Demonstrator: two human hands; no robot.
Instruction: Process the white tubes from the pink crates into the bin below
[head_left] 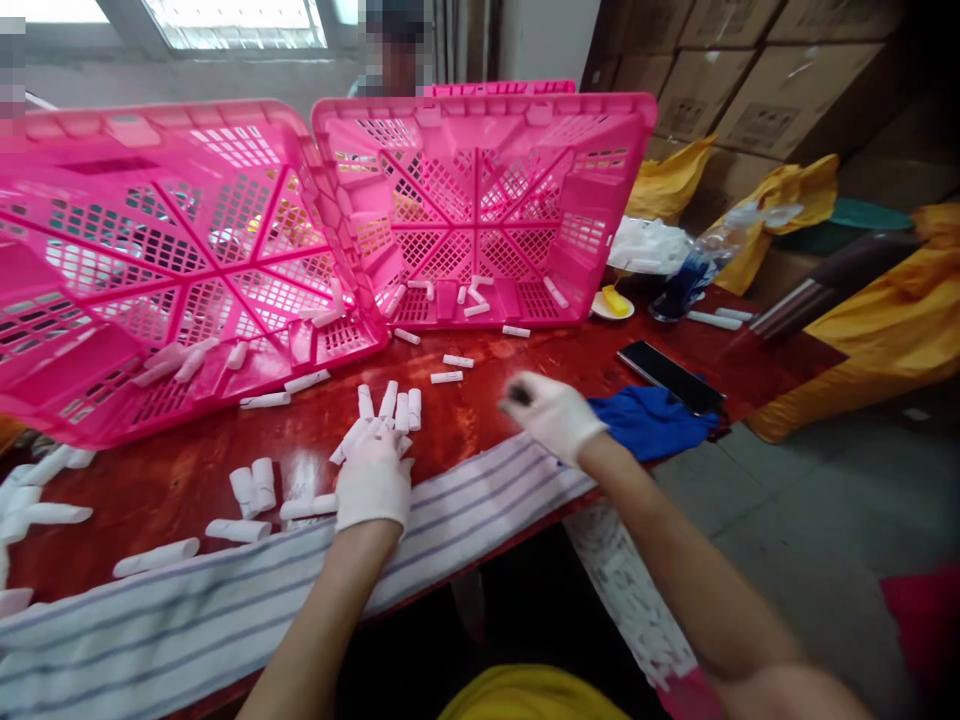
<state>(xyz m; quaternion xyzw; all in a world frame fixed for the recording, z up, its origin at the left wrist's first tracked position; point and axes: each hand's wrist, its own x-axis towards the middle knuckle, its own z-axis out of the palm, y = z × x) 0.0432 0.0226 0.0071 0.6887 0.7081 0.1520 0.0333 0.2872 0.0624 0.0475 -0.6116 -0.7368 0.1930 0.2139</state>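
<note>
Both my hands wear white gloves. My left hand (373,478) lies on the red table (480,400), its fingers resting on a small row of white tubes (390,405). My right hand (551,410) hovers over the table to the right, blurred, with its fingers closed round a small dark thing I cannot make out. More white tubes (253,488) lie scattered left of my left hand. Two pink plastic baskets, one at the left (161,250) and one at the middle (480,200), stand tilted on their sides with several tubes in them.
A striped white cloth (225,600) covers the table's front edge. A blue cloth (649,420) and a black phone (670,376) lie right of my right hand. A bottle (697,265), yellow fabric (885,320) and cardboard boxes (757,80) fill the right. Another person (394,50) sits behind the baskets.
</note>
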